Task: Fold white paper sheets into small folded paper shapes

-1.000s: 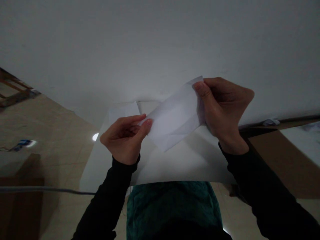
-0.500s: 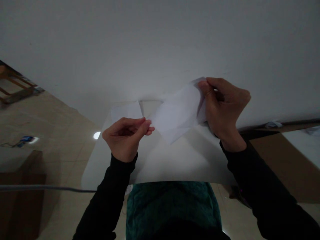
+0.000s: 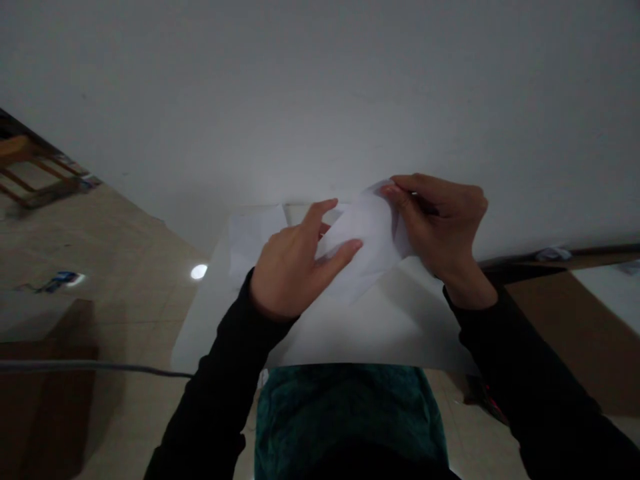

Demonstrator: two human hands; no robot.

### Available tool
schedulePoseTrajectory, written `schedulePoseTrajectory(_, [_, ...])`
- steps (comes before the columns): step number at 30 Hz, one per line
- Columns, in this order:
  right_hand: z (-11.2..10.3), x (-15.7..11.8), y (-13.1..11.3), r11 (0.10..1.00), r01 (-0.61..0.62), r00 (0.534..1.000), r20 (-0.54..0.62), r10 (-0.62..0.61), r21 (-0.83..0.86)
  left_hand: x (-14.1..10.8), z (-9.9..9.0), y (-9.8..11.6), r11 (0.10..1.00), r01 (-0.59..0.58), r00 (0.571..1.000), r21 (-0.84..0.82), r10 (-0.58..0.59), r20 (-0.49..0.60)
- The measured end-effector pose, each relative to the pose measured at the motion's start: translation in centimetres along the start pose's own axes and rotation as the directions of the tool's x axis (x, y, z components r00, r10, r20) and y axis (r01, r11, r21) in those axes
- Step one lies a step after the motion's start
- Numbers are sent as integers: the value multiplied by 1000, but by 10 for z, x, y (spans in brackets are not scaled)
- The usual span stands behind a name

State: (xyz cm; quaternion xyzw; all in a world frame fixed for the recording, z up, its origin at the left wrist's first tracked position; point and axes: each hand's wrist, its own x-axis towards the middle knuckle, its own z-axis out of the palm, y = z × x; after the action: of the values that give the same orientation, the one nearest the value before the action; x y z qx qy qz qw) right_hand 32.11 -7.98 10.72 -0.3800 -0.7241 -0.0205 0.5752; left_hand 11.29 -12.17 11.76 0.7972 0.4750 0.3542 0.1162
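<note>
A folded piece of white paper (image 3: 373, 230) is held up above the white table, tilted, its pointed lower corner hanging down. My right hand (image 3: 443, 217) pinches its upper right edge between thumb and fingers. At the paper's left end is my left hand (image 3: 300, 263), its thumb and index finger spread apart. The left thumb lies over the front of the paper, while other fingers go partly behind it. Whether those hidden fingers press on it I cannot tell. Another white sheet (image 3: 253, 237) lies on the table behind my left hand.
The white table (image 3: 330, 340) stands against a pale wall (image 3: 320, 100). A brown cardboard surface (image 3: 575, 333) is at the right. Left of the table are a tiled floor (image 3: 145, 267), a wooden stool (image 3: 25, 160) and a grey cable (image 3: 100, 366). Green cloth (image 3: 350, 407) covers my lap.
My left hand has let go of the paper's left corner, opened and moved right over the paper. The right hand, still pinching, has come slightly left and down.
</note>
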Motion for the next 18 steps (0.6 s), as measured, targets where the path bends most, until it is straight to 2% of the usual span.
schedulePoseTrajectory(2, [-2, 1, 0, 999, 34, 999, 4, -34, -2, 5, 4, 0, 995, -10, 997, 98, 1, 81])
schedulePoseTrajectory(4, [-3, 2, 1, 999, 41, 999, -1, -41, -11, 8, 6, -2, 993, -31, 990, 110, 15, 140])
schedulePoseTrajectory(6, [-3, 2, 3, 999, 42, 999, -6, -42, -19, 12, 8, -4, 995, -30, 988, 94, 15, 151])
schedulePoseTrajectory(10, [2, 0, 4, 991, 136, 990, 46, -136, -7, 23, 17, 1, 990, 7, 993, 144, -24, 114])
schedulePoseTrajectory(12, [5, -1, 4, 983, 185, 979, 83, -184, -1, 31, 25, 4, 987, -14, 998, 158, 3, 69])
schedulePoseTrajectory(14, [6, -2, 5, 982, 187, 979, 89, -185, -3, 39, 34, 3, 989, -61, 998, 131, 61, 10])
schedulePoseTrajectory(18, [2, -1, 8, 986, 166, 983, 83, -166, 4, 43, 46, -9, 993, -119, 993, 6, 119, -27])
